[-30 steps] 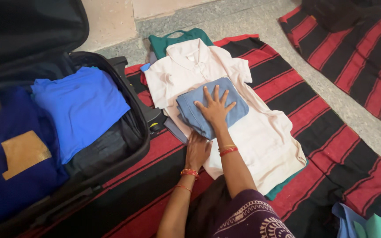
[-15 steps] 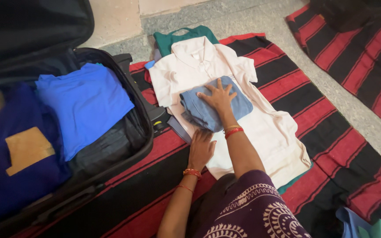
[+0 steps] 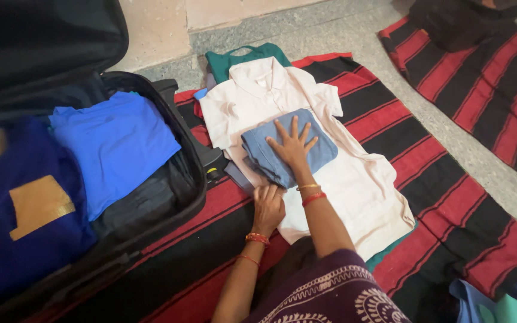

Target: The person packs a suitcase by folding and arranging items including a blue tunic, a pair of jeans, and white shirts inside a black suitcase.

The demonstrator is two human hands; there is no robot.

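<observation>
Since the moment before, the right hand [image 3: 291, 146] has been spreading its fingers flatter across the folded blue cloth [image 3: 288, 149], and the left hand [image 3: 267, 206] has been sliding up closer to the cloth's near edge. The right hand is pressing palm down on top of the cloth, fingers splayed, released rather than clenched. The left hand is lying just below it, fingertips touching the lower corner of the cloth where it meets the cream shirt [image 3: 354, 179]; whether those fingers are pinching fabric cannot be told.

The folded blue cloth is sitting in the middle of the cream shirt, which is lying spread out flat, collar pointing away from the person. A green garment [image 3: 243, 57] is showing from under the shirt's collar end. All of this is resting on a red and black striped mat [image 3: 426, 173] on the floor.

To the left, an open black suitcase [image 3: 181, 191] is lying beside the shirt, holding a folded bright blue shirt [image 3: 115, 146] and a dark blue garment with gold patches [image 3: 25, 215].
</observation>
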